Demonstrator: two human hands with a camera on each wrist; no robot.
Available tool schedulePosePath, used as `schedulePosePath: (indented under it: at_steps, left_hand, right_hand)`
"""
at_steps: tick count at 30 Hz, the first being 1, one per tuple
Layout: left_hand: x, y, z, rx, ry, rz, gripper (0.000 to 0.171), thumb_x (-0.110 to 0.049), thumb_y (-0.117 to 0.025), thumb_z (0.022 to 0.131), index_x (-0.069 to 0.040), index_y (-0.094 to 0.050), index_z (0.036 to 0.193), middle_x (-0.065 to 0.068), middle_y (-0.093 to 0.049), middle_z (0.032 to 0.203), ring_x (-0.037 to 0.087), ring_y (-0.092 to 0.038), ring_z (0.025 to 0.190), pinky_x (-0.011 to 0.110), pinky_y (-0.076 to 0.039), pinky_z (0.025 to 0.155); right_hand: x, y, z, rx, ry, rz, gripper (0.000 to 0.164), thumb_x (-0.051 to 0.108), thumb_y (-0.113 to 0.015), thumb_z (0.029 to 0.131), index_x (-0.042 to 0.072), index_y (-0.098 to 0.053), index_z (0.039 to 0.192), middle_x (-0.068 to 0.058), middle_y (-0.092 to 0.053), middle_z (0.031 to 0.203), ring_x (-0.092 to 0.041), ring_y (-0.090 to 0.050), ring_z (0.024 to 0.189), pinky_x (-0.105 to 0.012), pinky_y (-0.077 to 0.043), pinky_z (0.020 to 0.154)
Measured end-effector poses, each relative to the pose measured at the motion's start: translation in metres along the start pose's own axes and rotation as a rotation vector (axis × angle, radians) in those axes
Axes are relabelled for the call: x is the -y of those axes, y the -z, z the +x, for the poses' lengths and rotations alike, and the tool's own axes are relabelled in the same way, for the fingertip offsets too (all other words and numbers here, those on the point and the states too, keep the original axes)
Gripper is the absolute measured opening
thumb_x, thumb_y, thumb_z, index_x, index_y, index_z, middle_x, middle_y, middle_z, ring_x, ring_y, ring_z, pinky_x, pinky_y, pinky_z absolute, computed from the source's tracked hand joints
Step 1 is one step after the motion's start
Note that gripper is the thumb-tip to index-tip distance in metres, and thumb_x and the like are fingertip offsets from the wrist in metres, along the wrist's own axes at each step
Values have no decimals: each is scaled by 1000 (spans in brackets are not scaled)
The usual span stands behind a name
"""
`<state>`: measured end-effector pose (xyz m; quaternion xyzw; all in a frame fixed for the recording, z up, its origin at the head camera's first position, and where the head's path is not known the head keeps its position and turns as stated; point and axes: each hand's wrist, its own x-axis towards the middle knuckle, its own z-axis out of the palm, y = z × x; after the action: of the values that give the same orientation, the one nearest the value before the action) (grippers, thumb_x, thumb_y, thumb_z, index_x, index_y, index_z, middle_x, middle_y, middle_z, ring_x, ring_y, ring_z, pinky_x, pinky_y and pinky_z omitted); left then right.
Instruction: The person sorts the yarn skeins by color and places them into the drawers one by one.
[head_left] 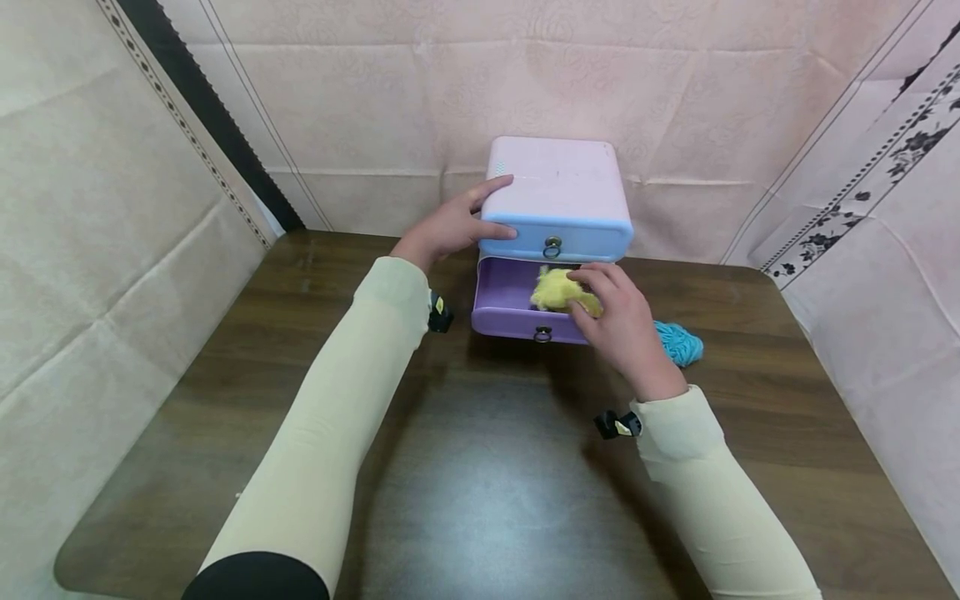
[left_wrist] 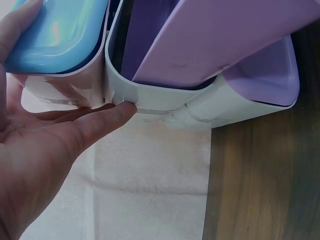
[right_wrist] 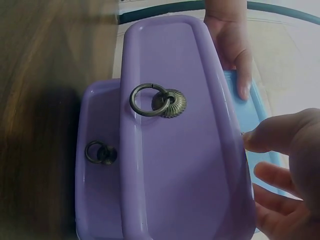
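Note:
A small drawer chest [head_left: 558, 179] has a pale pink top and a blue upper drawer [head_left: 592, 237]. Below it, a purple drawer [head_left: 502, 287] is pulled out, with a fuzzy yellow yarn bundle [head_left: 555, 287] inside. My right hand [head_left: 622, 325] reaches over the drawer's front, thumb and fingertips around the yarn bundle; the right wrist view hides the yarn behind the purple front [right_wrist: 185, 165]. My left hand [head_left: 453, 225] rests against the chest's left side, thumb at the blue drawer's edge. In the left wrist view its extended fingers [left_wrist: 107, 120] touch the side wall.
A blue yarn skein [head_left: 678, 343] lies on the brown table [head_left: 480, 475], right of the chest. Another purple drawer [right_wrist: 97, 195] sits beneath the pulled-out one, less far forward. Pale cloth [head_left: 337, 100] hangs behind the table and along both sides.

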<state>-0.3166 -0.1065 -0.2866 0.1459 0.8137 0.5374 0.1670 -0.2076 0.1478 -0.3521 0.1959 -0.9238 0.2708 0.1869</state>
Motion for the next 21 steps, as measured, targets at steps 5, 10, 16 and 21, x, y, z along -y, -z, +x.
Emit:
schedulePosePath:
  at_steps: [5,10,16,21]
  left_hand:
    - [0,0,1,-4,11,2,89,-27,-79,81,-47,-27,149,2,-21,160,22,-41,131,39,-38,110]
    - [0,0,1,-3,10,2,89,-27,-79,80,-47,-26,149,2,-20,160,22,-41,132,39,-38,110]
    - [-1,1,1,-1,1,-6,89,-25,-79,81,-45,-26,150,3,-21,160,22,-41,131,38,-38,109]
    - [-1,0,1,-2,10,2,89,-26,-79,81,-46,-26,150,3,-20,161,22,-40,132,39,-38,109]
  right_hand:
    - [1,1,-2,-16,18,7,35,13,-74,85,11,-66,118,-9,-57,127,-28,-52,122,-49,-46,101]
    - [3,0,-9,-44,59,-2,28,12,-74,84,10,-70,112,-8,-64,118,-26,-56,115,-47,-48,98]
    - [3,-3,-17,-88,115,6,22,7,-75,82,7,-71,104,-8,-67,110,-25,-58,107,-44,-52,92]
    - [4,-6,-20,-105,151,25,21,5,-76,81,6,-72,101,-9,-68,108,-25,-59,104,-44,-53,90]
